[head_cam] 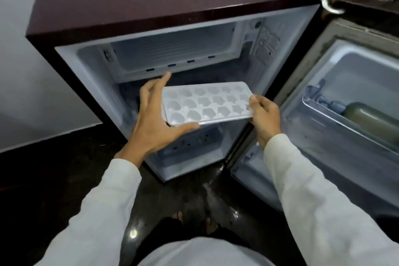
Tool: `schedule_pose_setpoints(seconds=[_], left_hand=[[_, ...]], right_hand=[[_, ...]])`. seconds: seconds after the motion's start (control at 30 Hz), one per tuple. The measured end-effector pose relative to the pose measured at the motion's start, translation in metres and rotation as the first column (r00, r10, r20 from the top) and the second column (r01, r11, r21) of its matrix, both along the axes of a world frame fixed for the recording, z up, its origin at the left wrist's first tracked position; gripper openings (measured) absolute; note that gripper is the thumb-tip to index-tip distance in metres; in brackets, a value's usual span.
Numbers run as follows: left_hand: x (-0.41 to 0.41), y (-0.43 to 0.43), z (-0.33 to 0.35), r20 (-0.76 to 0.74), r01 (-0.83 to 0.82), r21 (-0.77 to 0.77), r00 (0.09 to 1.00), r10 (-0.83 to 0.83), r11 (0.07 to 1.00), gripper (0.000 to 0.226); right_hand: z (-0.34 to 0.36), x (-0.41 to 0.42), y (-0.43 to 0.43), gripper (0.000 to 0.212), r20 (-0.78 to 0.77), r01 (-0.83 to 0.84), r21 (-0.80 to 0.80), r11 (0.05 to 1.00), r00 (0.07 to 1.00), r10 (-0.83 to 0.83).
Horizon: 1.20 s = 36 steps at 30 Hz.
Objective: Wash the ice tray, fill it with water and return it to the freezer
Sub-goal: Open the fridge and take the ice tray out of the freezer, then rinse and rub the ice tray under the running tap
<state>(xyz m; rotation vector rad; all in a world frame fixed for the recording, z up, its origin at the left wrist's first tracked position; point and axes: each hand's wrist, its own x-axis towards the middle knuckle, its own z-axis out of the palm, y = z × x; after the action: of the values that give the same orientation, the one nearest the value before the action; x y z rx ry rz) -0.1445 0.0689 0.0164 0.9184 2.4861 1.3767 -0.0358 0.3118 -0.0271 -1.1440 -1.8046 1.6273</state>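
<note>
The ice tray (206, 103) is held level in front of the open fridge (151, 17), below the freezer compartment (172, 49); the left hand (154, 112) grips its left end, thumb under the near edge; the right hand (264, 114) pinches its right end.

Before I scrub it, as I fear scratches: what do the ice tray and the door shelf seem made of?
The white moulded ice tray looks like matte plastic: thin rim, soft-edged shaped cups. The clear fridge-door shelf seems glossy transparent plastic; a greenish bottle shows through it.
</note>
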Motion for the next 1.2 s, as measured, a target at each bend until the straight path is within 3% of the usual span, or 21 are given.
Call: schedule_pose_setpoints(seconds=[0.1, 0.2, 0.3, 0.47, 0.67, 0.93, 1.2], left_hand=[[0.034, 0.009, -0.003, 0.382, -0.275, 0.282, 0.911, 0.156, 0.919, 0.092], [0.056, 0.015, -0.020, 0.729, -0.502, 0.243, 0.660, 0.185, 0.830, 0.049], [0.068, 0.016, -0.029, 0.887, -0.484, 0.178, 0.457, 0.073, 0.857, 0.032], [0.088, 0.018, -0.024, 0.898, -0.135, 0.136, 0.434, -0.064, 0.982, 0.025], [0.125, 0.048, -0.021, 0.874, 0.227, 0.114, 0.439, -0.206, 0.967, 0.024], [0.229, 0.110, -0.011, 0.869, 0.640, 0.114, 0.307, -0.389, 0.760, 0.032], [0.379, 0.167, -0.009, 0.853, 0.800, 0.154, 0.189, -0.486, 0.580, 0.038]], right_hand=[[0.004, 0.040, -0.011, 0.025, -0.075, 0.110, -0.062, 0.992, 0.991, -0.115], [0.004, 0.078, -0.027, 0.021, -0.086, 0.212, -0.093, 0.973, 0.972, -0.220], [0.002, 0.117, -0.047, 0.020, -0.059, 0.372, -0.122, 0.920, 0.923, -0.381], [-0.010, 0.182, -0.085, 0.015, 0.014, 0.604, -0.201, 0.771, 0.789, -0.614], [-0.014, 0.254, -0.133, 0.021, 0.087, 0.819, -0.186, 0.543, 0.565, -0.821], [-0.016, 0.365, -0.161, 0.019, 0.115, 0.964, -0.153, 0.218, 0.237, -0.965], [-0.027, 0.499, -0.171, 0.026, 0.136, 0.992, -0.122, 0.013, 0.029, -0.990]])
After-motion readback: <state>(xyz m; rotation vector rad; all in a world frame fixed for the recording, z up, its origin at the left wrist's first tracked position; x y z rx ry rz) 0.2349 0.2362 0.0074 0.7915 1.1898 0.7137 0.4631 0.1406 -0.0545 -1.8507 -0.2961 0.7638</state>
